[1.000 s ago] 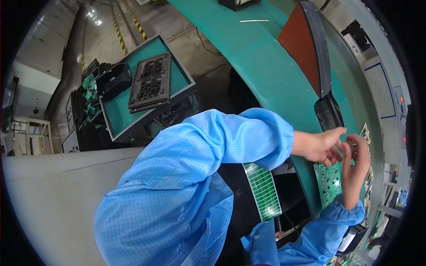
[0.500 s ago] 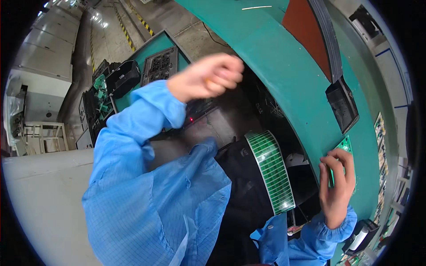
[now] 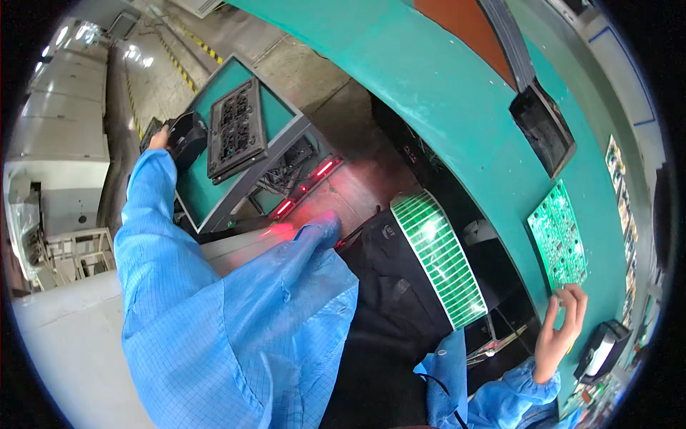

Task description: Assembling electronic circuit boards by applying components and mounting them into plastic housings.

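Observation:
My left arm reaches out to the far left, and my left hand (image 3: 161,138) is closed on the edge of a black bin (image 3: 188,139) beside a green-topped cart. The bin's inside is hard to make out. On the right, a green circuit board (image 3: 559,232) covered in small components lies on the green bench. My right hand (image 3: 561,325) is at the board's near end, its fingers loosely bent and the thumb apart from them. Fingertips are close to the board's edge; contact cannot be told.
The cart (image 3: 282,118) carries a black slotted fixture (image 3: 238,130), with red lights (image 3: 325,168) lit below. A green panel with white grid lines (image 3: 439,261) lies over my lap. The bench (image 3: 457,143) holds a black open box (image 3: 543,129) and a black holder with a white roll (image 3: 602,356).
My left hand has swung left from mid-air to the black bin. My right hand has drawn back toward me, uncovering the circuit board. The red lights have brightened. The view has shifted.

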Demonstrator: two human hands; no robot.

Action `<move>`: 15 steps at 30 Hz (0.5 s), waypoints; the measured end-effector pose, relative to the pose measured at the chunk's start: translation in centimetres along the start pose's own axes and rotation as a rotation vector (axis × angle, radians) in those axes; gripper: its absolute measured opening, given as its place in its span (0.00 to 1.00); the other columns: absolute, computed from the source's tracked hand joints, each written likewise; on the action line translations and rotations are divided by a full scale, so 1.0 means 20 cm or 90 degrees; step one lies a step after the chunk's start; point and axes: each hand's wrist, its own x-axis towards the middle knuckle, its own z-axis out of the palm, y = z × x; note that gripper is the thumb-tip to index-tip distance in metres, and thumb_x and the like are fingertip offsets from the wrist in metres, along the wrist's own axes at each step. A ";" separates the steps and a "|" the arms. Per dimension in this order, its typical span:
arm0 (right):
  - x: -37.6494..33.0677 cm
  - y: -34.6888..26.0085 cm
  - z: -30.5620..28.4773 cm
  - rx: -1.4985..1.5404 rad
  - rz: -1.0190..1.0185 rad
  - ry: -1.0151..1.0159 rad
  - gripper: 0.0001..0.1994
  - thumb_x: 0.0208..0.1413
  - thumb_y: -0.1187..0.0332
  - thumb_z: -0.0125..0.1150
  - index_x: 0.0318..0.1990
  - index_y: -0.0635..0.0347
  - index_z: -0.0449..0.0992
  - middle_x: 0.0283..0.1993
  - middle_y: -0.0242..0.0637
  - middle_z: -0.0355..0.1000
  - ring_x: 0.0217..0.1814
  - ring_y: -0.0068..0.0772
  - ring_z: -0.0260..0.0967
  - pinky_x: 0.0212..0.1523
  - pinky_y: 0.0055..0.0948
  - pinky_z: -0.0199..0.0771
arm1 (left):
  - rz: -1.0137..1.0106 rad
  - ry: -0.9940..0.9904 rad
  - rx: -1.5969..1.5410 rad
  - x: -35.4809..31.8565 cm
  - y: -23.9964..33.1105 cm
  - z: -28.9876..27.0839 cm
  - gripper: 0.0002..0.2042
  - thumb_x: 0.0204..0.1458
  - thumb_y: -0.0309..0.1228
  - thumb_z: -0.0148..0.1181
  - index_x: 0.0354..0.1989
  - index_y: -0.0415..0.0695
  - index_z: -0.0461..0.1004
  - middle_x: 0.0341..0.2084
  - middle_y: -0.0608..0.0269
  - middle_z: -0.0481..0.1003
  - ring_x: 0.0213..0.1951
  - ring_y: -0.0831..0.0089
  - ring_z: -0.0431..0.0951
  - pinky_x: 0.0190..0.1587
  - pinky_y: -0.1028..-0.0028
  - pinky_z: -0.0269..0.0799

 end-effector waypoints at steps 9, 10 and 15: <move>-0.05 0.15 -0.16 -0.100 0.044 0.195 0.04 0.65 0.80 0.57 0.44 0.67 0.76 0.48 0.44 0.74 0.43 0.34 0.71 0.46 0.29 0.72 | 0.477 0.093 0.224 -0.69 0.97 0.37 0.24 0.70 0.45 0.47 0.37 0.33 0.77 0.33 0.32 0.76 0.38 0.36 0.79 0.39 0.51 0.70; -0.07 0.22 -0.17 -0.140 0.038 0.223 0.04 0.64 0.80 0.57 0.44 0.67 0.76 0.47 0.46 0.74 0.43 0.39 0.73 0.43 0.31 0.74 | 0.536 0.033 0.245 -0.90 1.11 0.40 0.22 0.70 0.42 0.48 0.35 0.33 0.76 0.29 0.34 0.76 0.33 0.37 0.78 0.35 0.53 0.70; -0.31 0.68 -0.05 -0.112 0.223 0.293 0.09 0.69 0.70 0.57 0.50 0.65 0.77 0.48 0.40 0.75 0.46 0.29 0.72 0.45 0.27 0.73 | 0.736 -0.211 0.309 -1.29 0.95 0.41 0.18 0.56 0.35 0.62 0.18 0.39 0.66 0.13 0.46 0.64 0.18 0.47 0.68 0.24 0.54 0.62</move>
